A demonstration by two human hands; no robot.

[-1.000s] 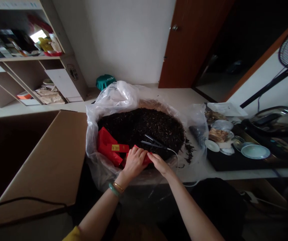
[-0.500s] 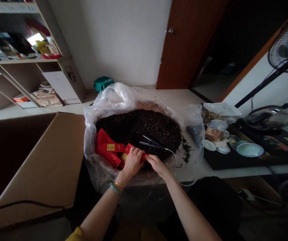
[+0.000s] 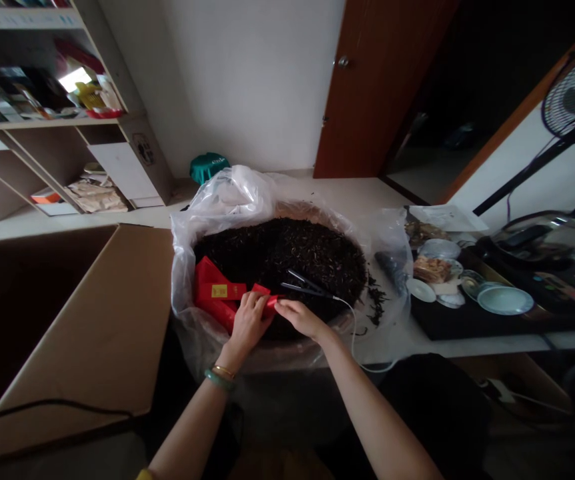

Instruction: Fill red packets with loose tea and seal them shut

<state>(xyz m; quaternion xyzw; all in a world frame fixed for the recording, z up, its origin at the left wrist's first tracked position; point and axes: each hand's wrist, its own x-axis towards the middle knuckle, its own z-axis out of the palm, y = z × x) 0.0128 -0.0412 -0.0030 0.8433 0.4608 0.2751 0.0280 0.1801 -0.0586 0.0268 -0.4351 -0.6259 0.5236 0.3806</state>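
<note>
My left hand (image 3: pixel 248 321) is closed on a small red packet (image 3: pixel 270 303), fingers curled over its top. The fingertips of my right hand (image 3: pixel 301 318) pinch the packet's right end. Under and around my hands lies a heap of dark, dry leaves like loose tea (image 3: pixel 312 247), inside a clear plastic bag (image 3: pixel 183 267). More red packets (image 3: pixel 210 270) rest on the heap at the left, one with a yellow label. A dark straightener-like clamp (image 3: pixel 310 287) with a white cord lies on the leaves, its jaws apart. The packet's underside is hidden by my fingers.
A large cardboard box (image 3: pixel 132 300) stands open at the left. On the right, a black tray (image 3: pixel 432 320) bears a pale bowl (image 3: pixel 505 300), small dishes and a glass kettle (image 3: pixel 547 233). Spilled leaves (image 3: pixel 377 300) lie beside the heap. A green bag (image 3: pixel 208 167) sits behind.
My left hand has moved a little to the left, and the red packet has shifted with it. The fingers of my right hand now hold the packet's end further left. The clamp stays put.
</note>
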